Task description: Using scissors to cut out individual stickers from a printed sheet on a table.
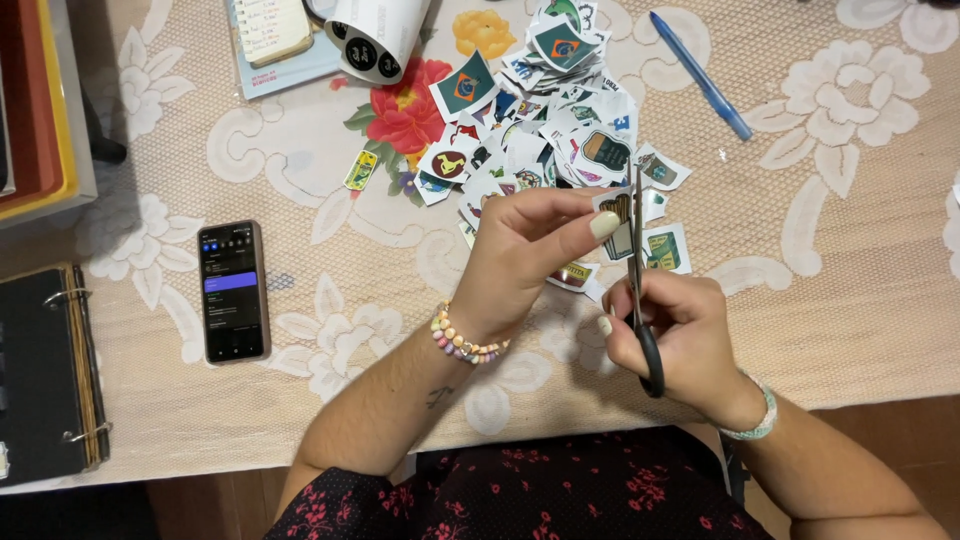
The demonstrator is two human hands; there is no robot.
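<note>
Cream lace with raised white flowers covers the table (850,280), and nearly everything on it sits toward twelve o'clock from the seated person, within easy reach. At nine o'clock a black ring binder (45,375) lies shut at the table's edge, out of the way. Toward eleven o'clock a white cylinder-shaped device (378,35) lies on its side, and a pile of cut-out stickers (540,110) spreads at twelve o'clock, loosely heaped as though dropped there once trimmed. A dark phone (233,291) lies face up at ten o'clock, its screen lit, turned so it can be read from the chair. A blue pen (700,75) rests at one o'clock, set aside.

The left hand (520,265), with a bead bracelet at the wrist, holds a small sticker sheet (622,225) just in front of the pile; its fingers (600,225) pinch the paper's edge, thumb on top, keeping it taut and raised off the lace so the blades can get under it. The right hand (680,335) grips black-handled scissors (640,290), fingers curled through the loops and pressed around them, blades pointing to twelve o'clock and standing nearly upright against the sheet's right edge. Whether the blades are parted I cannot tell, seen edge-on.
</note>
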